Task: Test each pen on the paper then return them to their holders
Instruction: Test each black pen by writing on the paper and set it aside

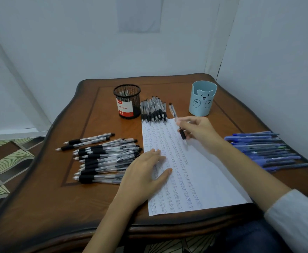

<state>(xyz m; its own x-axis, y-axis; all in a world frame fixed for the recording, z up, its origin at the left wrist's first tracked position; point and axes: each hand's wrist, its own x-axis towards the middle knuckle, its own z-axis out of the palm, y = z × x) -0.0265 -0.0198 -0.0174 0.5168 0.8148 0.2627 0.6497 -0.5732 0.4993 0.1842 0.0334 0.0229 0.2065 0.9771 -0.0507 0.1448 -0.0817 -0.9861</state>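
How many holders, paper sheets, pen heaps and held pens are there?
Holders: 2, black mesh holder, blue bear holder
Paper sheets: 1
Pen heaps: 3, black left heap, black top heap, blue heap
Held pen: 1, in the right hand
Total: 7

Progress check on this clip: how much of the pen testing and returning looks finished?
Done: the paper is covered in rows of test marks. In hand: the right hand holds a black pen over it; the left hand rests flat on the sheet. Left: no pens show in the mesh holder or blue holder; the black pens and blue pens all lie on the table.
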